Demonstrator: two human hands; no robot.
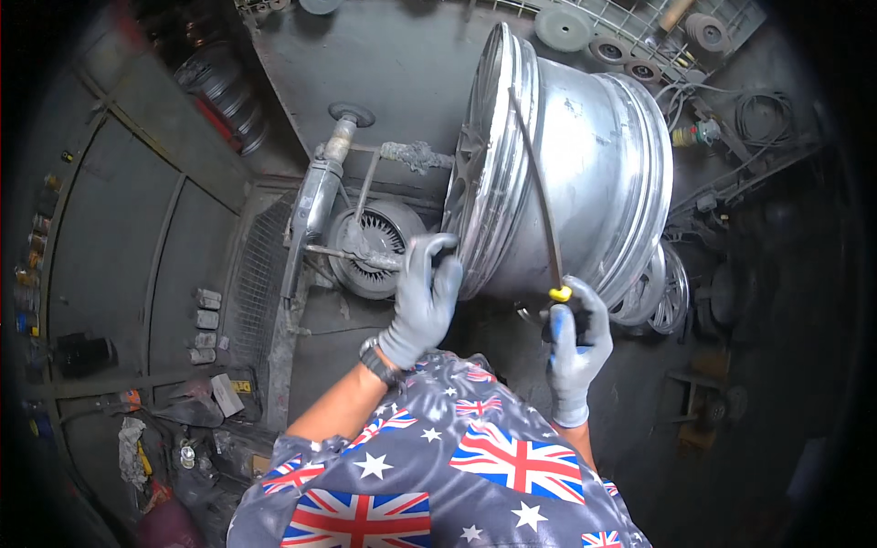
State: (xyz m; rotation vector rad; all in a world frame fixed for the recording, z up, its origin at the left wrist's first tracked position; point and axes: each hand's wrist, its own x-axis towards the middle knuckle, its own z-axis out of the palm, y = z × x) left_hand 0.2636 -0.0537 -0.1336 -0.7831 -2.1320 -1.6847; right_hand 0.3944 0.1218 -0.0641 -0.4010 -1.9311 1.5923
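Observation:
A large silver alloy wheel rim (571, 137) is mounted on its side in front of me, its spoked face to the left. My right hand (577, 347), in a grey glove, is wrapped round the dark, yellow-collared handle of a long file (541, 192). The thin blade reaches up across the barrel to the wheel's left lip. Near the lower edge of the spoked face is my left hand (425, 297), also gloved, its fingers bent and apart with nothing visible in them. Whether its fingertips touch the rim cannot be made out.
A metal arm with a round end (320, 192) stands left of the wheel, above another rim (388, 242). Several grinding discs (564, 29) hang on a wire rack at the top. More wheels (671, 288) lean at the right; cluttered tools (192, 406) lie lower left.

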